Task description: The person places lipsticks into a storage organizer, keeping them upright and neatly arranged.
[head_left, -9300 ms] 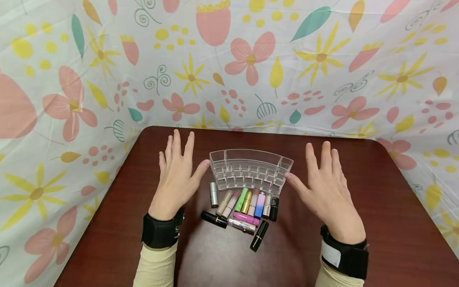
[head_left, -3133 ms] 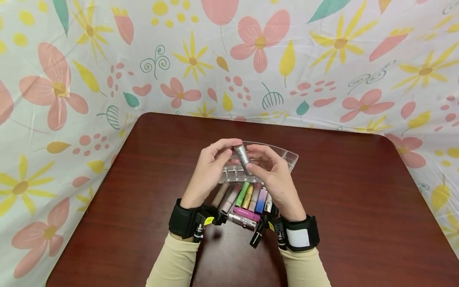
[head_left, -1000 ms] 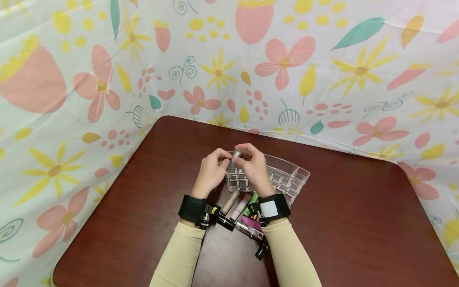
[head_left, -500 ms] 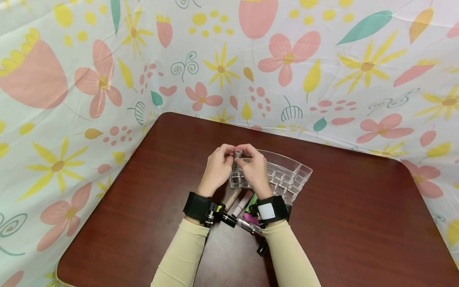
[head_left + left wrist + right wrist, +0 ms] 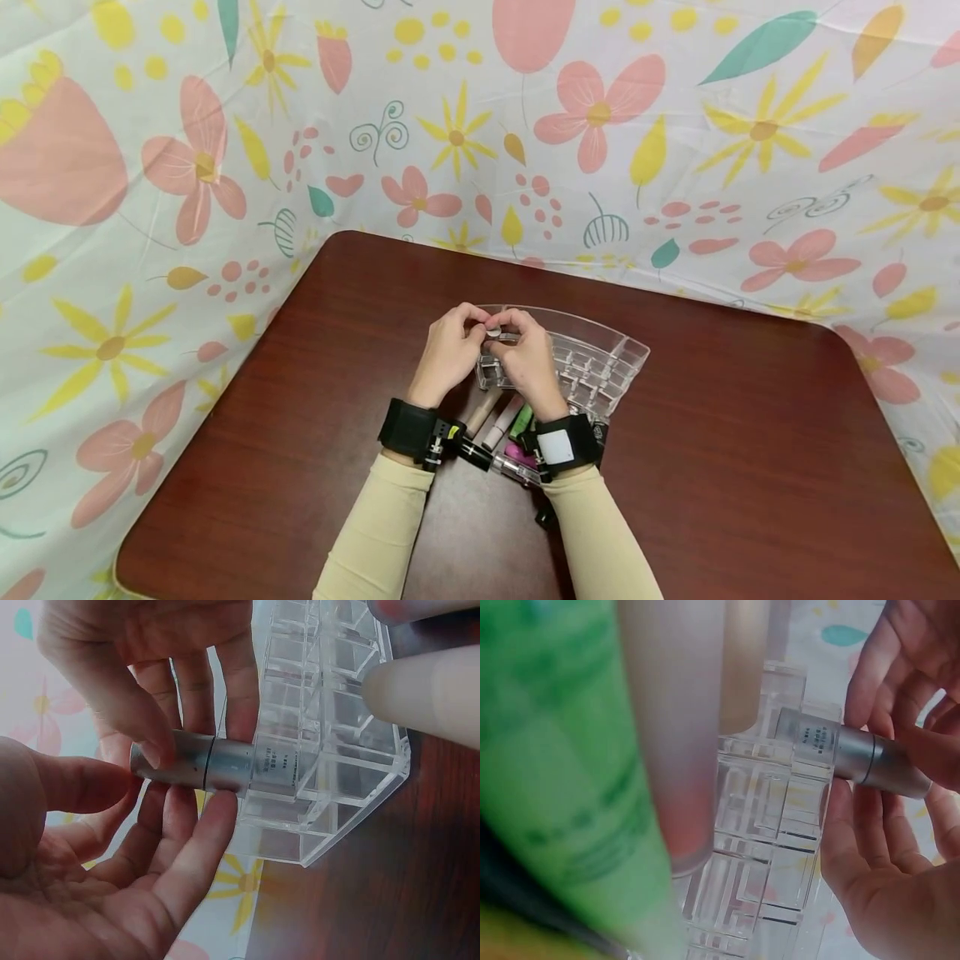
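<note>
A silver lipstick tube stands with its lower end inside a compartment at the left end of the clear plastic organizer. My left hand pinches the tube from the left, its thumb near the top end in the left wrist view. From the other side my right hand holds the same tube, thumb and fingertips against it. The right wrist view shows the printed lower part of the silver lipstick tube behind clear walls. From the head view only its round top shows between the fingers.
In front of the organizer lie a beige tube, a pale pink tube, a green tube, a magenta tube, a black tube and a silver tube. My right forearm hides others. The brown table surrounds them.
Earlier the silver lipstick tube lay on the table, then was lifted by both hands over the organizer. It has since tilted upright and moved down into the left-end compartment.
</note>
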Motion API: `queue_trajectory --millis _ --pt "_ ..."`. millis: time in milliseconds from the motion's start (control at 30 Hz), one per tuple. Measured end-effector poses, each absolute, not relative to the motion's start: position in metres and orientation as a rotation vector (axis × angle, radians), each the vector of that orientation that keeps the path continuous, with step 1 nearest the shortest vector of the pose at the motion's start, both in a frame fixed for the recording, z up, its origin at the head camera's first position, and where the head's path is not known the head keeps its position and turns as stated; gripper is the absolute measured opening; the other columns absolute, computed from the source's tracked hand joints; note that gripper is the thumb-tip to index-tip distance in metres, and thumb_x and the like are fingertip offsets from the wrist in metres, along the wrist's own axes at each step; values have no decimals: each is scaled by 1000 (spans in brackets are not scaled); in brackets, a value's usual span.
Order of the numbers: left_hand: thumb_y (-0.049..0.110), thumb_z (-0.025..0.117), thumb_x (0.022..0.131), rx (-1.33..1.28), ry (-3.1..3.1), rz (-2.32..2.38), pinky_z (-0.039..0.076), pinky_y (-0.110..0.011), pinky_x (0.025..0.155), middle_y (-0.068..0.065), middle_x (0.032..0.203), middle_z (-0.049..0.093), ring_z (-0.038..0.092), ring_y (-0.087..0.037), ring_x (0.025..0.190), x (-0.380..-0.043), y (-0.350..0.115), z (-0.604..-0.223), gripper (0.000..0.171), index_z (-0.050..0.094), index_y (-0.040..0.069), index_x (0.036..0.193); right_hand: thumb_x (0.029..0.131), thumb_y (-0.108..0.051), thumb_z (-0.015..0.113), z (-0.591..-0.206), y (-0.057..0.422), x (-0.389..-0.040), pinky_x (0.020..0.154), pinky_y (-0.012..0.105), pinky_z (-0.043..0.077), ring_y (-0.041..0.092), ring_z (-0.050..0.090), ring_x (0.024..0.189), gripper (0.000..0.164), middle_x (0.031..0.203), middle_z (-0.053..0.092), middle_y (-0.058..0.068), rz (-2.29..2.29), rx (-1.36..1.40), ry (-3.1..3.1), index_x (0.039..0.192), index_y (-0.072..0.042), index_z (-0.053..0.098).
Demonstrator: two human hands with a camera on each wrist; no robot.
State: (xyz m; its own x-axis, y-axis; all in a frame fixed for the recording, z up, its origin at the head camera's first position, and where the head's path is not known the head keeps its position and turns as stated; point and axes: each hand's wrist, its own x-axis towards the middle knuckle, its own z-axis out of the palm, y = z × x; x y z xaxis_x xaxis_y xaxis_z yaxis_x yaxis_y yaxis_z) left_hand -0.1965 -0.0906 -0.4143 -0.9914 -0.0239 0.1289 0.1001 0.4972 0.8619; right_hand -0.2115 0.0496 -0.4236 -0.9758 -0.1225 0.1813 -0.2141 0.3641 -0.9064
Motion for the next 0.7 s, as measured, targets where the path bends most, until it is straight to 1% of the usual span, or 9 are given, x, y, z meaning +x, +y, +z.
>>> queue_trajectory --millis 133,267,300,400,467,500,567,633,700 --pt "12 53 101 -49 -2617 -1501 38 -27 61 -5 98 68 47 -17 64 -197 -92 -417 19 68 15 111 79 4 75 -425 48 -208 79 23 55 27 70 105 23 112 68 10 1733 314 -2509 99 -6 72" --pt "11 54 100 -9 -2617 -1496 39 -28 63 -5 93 66 49 -17 66 -195 -95 -418 18 68 15 110 80 4 72 -426 47 -206 82 26 56 29 68 106 24 114 67 11 1778 337 -2515 102 -6 72" --pt "11 54 101 -15 -2615 -1504 39 -29 64 -6 94 67 49 -19 67 -195 -95 -417 18 68 15 111 81 4 71 -425 47 -205 83 27 56 29 68 106 24 114 67 11 1776 335 -2518 103 -6 72" --pt "15 54 103 -55 -2615 -1514 41 -31 69 -5 107 69 52 -21 74 -194 -93 -414 18 68 15 114 84 3 68 -420 53 -202 86 33 55 29 68 107 23 115 67 11 1754 321 -2521 105 -7 72" --pt "17 54 104 -88 -2610 -1493 41 -33 72 -5 115 68 53 -21 79 -193 -91 -411 18 67 15 116 88 2 67 -414 58 -198 88 36 55 30 67 109 22 117 68 12 1742 323 -2515 108 -6 72" --pt "18 55 104 -99 -2605 -1473 41 -33 74 -5 116 68 53 -21 82 -192 -91 -407 18 67 15 117 90 1 66 -410 62 -196 88 37 56 30 67 110 21 118 67 12 1745 324 -2512 109 -5 72" --pt "19 55 104 -121 -2592 -1421 42 -34 76 -6 114 67 53 -21 85 -187 -91 -399 18 67 15 117 93 -2 66 -401 70 -191 88 36 56 30 66 110 20 119 68 12 1757 332 -2504 112 -4 71" --pt "19 56 104 -152 -2566 -1366 44 -34 77 -5 111 65 54 -21 86 -180 -91 -386 18 67 15 117 96 -5 66 -391 79 -184 88 32 56 29 66 110 20 119 68 13 1782 345 -2490 115 -3 70" --pt "20 57 104 -201 -2540 -1309 46 -33 78 -3 108 63 55 -18 88 -172 -92 -370 17 67 16 117 97 -8 66 -380 90 -176 84 26 55 25 66 106 18 117 69 13 1816 350 -2467 114 -5 71"
